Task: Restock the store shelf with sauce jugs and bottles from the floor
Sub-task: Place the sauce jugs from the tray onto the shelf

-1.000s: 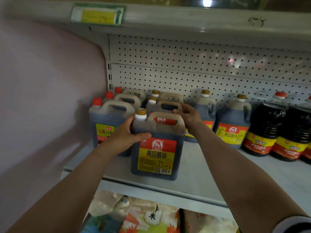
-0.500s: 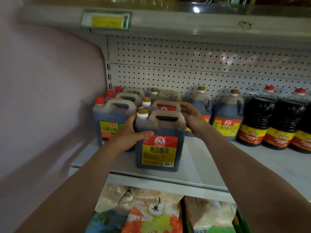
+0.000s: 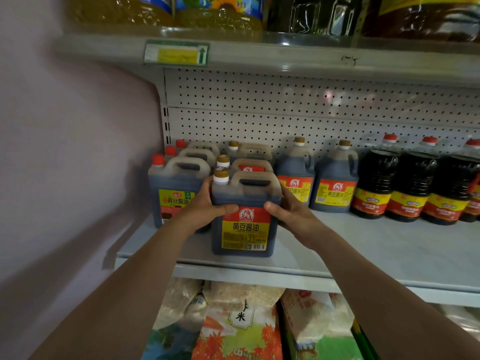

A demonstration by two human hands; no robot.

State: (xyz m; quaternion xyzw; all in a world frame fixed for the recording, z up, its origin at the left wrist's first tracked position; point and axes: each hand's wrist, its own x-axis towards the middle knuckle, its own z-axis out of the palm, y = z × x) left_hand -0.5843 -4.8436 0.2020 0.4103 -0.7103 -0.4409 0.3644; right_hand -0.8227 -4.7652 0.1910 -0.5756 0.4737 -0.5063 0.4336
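Observation:
A dark sauce jug (image 3: 245,229) with a gold cap and a red and yellow label stands upright near the front of the grey shelf (image 3: 376,250). My left hand (image 3: 205,206) grips its left side, thumb across the front. My right hand (image 3: 291,211) grips its right side, thumb on the front face. Behind it stand two more gold-capped jugs (image 3: 250,165) in a row. To its left is a row of red-capped jugs (image 3: 174,193).
Two gold-capped jugs (image 3: 335,185) and several dark round bottles (image 3: 407,188) line the back right of the shelf. A wall (image 3: 65,152) closes the left side. An upper shelf (image 3: 285,53) holds oil bottles. Rice bags (image 3: 241,328) lie below.
My right hand has come off the jug's handle top and down onto its right side. The jug sits slightly further back on the shelf. My view has tilted up.

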